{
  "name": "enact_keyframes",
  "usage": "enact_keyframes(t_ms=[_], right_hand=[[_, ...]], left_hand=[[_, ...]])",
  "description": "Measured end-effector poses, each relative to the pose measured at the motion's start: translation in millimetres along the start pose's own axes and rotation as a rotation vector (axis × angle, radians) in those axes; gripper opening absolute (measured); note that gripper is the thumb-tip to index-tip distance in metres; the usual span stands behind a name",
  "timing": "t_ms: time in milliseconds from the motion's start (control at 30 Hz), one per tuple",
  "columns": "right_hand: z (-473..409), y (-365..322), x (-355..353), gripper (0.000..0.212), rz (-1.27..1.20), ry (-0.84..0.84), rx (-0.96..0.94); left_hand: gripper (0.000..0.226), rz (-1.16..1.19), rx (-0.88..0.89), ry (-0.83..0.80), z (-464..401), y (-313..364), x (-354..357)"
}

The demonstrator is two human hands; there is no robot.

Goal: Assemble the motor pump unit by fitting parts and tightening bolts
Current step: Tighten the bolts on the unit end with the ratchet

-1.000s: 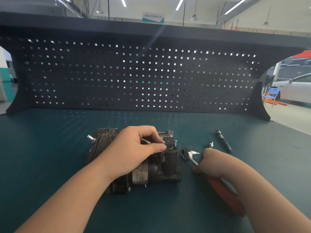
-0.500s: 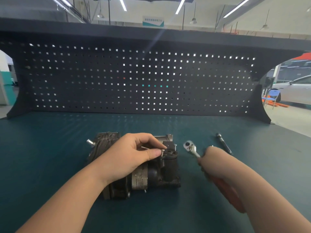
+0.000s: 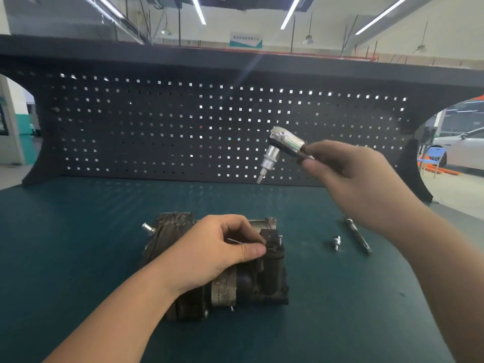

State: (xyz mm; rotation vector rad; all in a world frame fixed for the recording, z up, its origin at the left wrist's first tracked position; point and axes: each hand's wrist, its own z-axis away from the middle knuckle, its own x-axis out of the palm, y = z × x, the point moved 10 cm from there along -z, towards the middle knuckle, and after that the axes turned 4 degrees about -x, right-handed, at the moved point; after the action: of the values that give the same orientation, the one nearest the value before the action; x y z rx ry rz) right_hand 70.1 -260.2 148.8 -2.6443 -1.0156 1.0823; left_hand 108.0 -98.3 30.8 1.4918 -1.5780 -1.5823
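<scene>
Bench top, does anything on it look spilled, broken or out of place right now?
Nothing stands out. The motor pump unit sits flat under the left hand, and a small fitting and long bolt lie loose beside it, apart, unspilled.

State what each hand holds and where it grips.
Right hand grips the ratchet wrench by its handle, just behind the head. Left hand pinches a small part atop the motor pump unit.

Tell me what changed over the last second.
The right hand, gripping the ratchet wrench, lifted it off the green mat and now holds it in the air, bit pointing down. The left hand kept its grip on the motor pump unit; the loose bolt and extension bar stayed put.
</scene>
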Motion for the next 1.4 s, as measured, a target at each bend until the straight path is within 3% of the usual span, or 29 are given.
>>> enact_keyframes(t_ms=[267, 400, 567, 733, 800, 1033, 1400], right_hand=[[-12.0, -6.7, 30.1, 0.033, 0.138, -0.282, -0.067], [-5.3, 8.7, 38.1, 0.028, 0.073, -0.287, 0.003], [-0.5, 19.3, 44.9, 0.036, 0.069, -0.32, 0.042], [-0.2, 21.8, 43.1, 0.024, 0.031, -0.32, 0.045], [1.0, 20.4, 46.2, 0.015, 0.036, -0.353, 0.029], [4.0, 16.2, 48.3, 0.025, 0.109, -0.391, 0.014], [-0.1, 27.8, 52.3, 0.023, 0.066, -0.405, 0.017]], left_hand=[[0.012, -0.056, -0.009, 0.058, -1.8, -0.5, -4.7], [0.015, -0.005, -0.014, 0.02, -1.9, -0.6, -2.9], [0.026, 0.023, -0.037, -0.044, 2.3, -1.2, 0.2], [0.014, -0.003, -0.052, 0.077, 2.8, -4.3, -14.1], [0.028, 0.033, -0.045, 0.122, 3.2, -6.0, -17.5], [0.028, 0.128, 0.029, 0.072, 2.7, 2.9, -6.2], [0.026, 0.094, 0.012, 0.101, 3.4, 3.0, -7.5]])
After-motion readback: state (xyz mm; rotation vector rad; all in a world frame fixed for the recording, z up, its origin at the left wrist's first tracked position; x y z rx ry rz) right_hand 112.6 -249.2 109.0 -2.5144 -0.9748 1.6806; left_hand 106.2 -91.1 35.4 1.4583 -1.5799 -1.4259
